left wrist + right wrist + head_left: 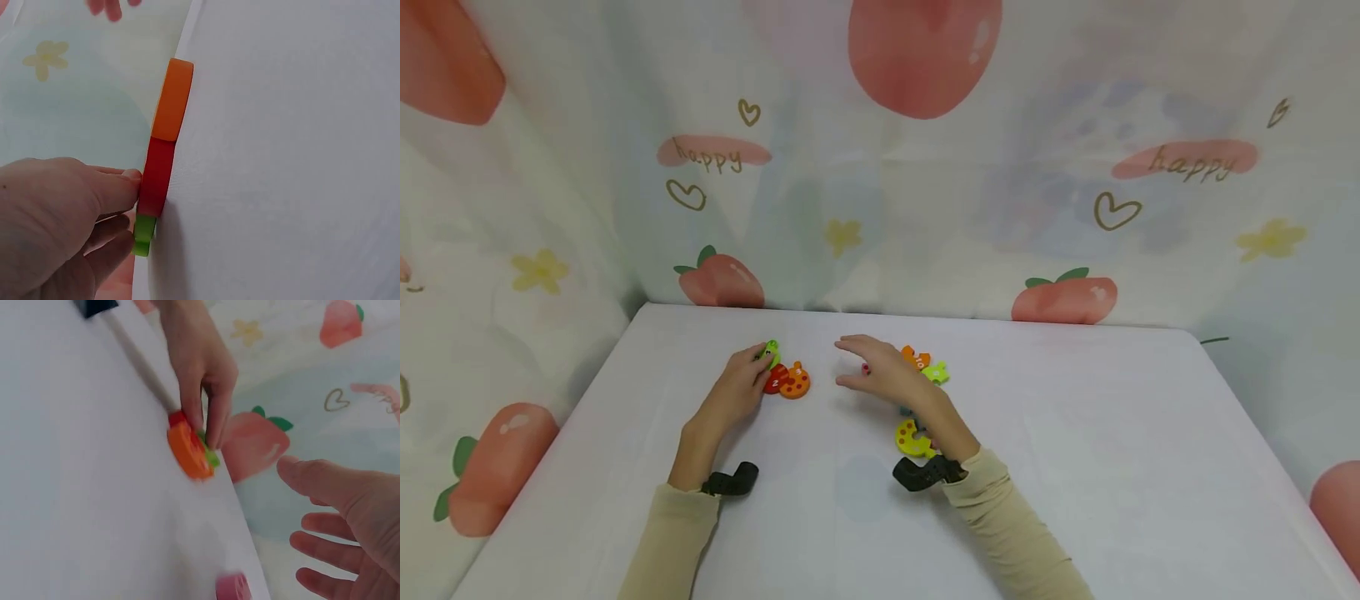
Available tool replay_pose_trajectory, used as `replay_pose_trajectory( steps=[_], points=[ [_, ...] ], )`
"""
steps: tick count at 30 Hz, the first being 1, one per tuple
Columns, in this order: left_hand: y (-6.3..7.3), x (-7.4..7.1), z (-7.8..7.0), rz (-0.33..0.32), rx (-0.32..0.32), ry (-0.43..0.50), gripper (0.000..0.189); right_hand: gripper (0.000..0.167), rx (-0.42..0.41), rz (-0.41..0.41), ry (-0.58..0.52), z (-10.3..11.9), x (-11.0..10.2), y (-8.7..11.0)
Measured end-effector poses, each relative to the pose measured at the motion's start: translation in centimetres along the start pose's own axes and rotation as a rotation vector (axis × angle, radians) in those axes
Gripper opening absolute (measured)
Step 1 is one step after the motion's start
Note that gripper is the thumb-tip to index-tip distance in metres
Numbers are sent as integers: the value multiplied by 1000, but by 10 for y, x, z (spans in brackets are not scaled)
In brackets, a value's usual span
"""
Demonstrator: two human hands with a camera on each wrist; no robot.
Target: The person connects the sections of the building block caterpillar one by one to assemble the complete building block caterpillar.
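My left hand (739, 385) grips a green puzzle piece (771, 350) at the left end of a short chain, with its thumb by the red piece (777, 381) marked 2. An orange piece with red dots (794, 382) adjoins the red one. In the left wrist view, the orange, red and green edges stand in a row beside the left fingers (115, 187). My right hand (883, 371) is in the air right of this chain, thumb and fingers spread apart with nothing between them. It also shows in the right wrist view, fingers parted (356, 519).
Under and beside the right arm lie more pieces: an orange one marked 10 (916, 358), a lime green one (937, 372) and a yellow one with dots (912, 439). A pink piece (233, 587) shows in the right wrist view. A patterned curtain (880, 208) stands behind the white table (1075, 467).
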State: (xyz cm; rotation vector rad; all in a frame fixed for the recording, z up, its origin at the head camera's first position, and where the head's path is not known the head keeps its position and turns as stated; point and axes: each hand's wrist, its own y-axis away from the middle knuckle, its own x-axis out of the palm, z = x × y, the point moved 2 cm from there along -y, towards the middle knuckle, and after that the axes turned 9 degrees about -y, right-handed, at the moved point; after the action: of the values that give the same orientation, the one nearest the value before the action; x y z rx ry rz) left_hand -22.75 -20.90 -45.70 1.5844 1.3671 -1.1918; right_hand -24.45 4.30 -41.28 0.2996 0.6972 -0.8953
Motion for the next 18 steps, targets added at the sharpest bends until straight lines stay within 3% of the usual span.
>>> replay_pose_trajectory(
  steps=[10, 18],
  points=[
    [6, -3, -8, 11, -4, -109, 44, 58, 92, -53, 61, -46, -42, 66],
    [7, -1, -13, 49, -11, -98, 69, 55, 171, -142, 105, -88, -64, 97]
  ],
)
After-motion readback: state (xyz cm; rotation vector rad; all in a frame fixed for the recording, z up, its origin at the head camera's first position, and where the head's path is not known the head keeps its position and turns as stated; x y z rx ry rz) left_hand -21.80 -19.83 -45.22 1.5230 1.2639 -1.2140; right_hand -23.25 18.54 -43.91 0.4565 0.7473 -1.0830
